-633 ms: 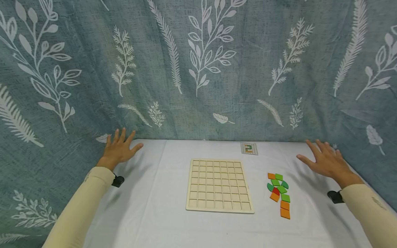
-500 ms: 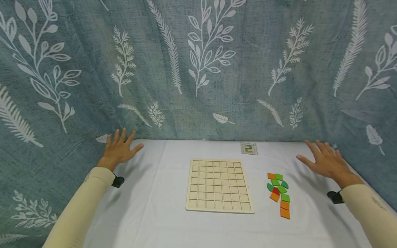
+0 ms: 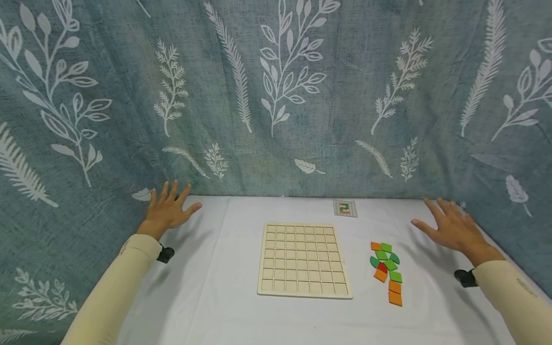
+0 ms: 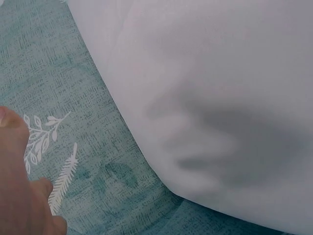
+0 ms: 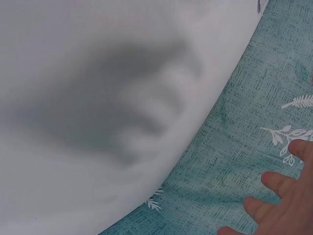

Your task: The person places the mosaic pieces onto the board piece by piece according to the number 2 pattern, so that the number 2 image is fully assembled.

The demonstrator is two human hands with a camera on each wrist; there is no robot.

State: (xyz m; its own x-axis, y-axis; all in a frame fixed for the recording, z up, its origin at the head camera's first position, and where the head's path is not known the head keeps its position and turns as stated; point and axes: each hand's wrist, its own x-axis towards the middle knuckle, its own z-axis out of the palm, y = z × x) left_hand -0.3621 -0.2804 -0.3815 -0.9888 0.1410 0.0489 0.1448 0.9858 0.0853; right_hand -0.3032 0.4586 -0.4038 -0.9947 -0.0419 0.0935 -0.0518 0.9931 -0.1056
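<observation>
My left hand (image 3: 166, 213) hovers over the far left corner of the white table, fingers spread and holding nothing. Over the far right side my right hand (image 3: 454, 230) is spread the same way, also holding nothing. Between them lies a pale wooden grid board (image 3: 304, 261) whose square cells hold no pieces. Nearest to the right hand is a loose cluster of flat pieces: orange squares (image 3: 395, 298), green pieces (image 3: 395, 277), dark green rounded pieces (image 3: 374, 262) and a red one (image 3: 382, 267). In both wrist views, each hand's shadow falls on the white cloth.
A small card (image 3: 345, 208) with a gridded, coloured pattern lies near the table's back edge. Blue-green curtain (image 3: 241, 163) with white leaf prints rises behind and along both sides of the white tablecloth (image 3: 233, 316). Dark wrist-worn devices (image 3: 166, 254) sit under both wrists.
The whole head view has shifted slightly, with the board and pieces a few pixels lower and to the left. Both hands keep their spread pose over the table.
</observation>
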